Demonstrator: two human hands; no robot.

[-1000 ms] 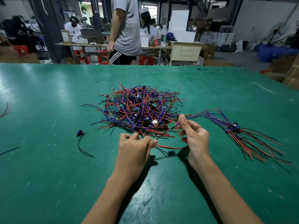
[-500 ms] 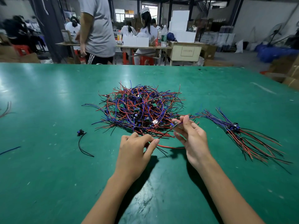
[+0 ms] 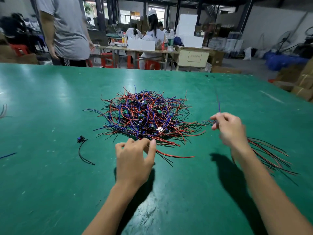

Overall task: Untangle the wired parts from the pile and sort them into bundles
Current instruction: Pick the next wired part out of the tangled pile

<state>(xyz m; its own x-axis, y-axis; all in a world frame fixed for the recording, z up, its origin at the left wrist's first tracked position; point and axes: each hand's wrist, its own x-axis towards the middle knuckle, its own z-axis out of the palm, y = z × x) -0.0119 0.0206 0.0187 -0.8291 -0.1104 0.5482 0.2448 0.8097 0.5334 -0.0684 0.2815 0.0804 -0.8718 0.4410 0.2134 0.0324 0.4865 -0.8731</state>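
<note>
A big messy pile of wires (image 3: 145,116) sits in the middle of the green table (image 3: 50,184). The wires are red, blue and black, all mixed up, with tiny green boards stuck in among them. The left hand (image 3: 133,160) is at the near edge of the pile. Its fingers are bent and its fingertips (image 3: 153,143) touch the closest wires, but it is hard to tell if they really pinch one. A long red wire (image 3: 176,155) pokes out of the pile on the near side, just past that hand. The right hand (image 3: 228,129) is to the right of the pile, lifted a little above the table. It looks blurry. Its thumb and fingers pinch a thin blue wire (image 3: 219,106) that sticks straight up from them. A sorted bundle (image 3: 271,155) of red and black wires lies flat on the table, right of the pile, partly hidden under the right hand and arm. To the left of the pile, well apart from it, lies one small black part with a curved black wire (image 3: 83,150). Past the far edge of the table, behind the pile, a person in a grey shirt (image 3: 67,28) stands, and another person in a white cap (image 3: 153,33) sits at a work table (image 3: 135,50) with boxes and bottles on it.
</note>
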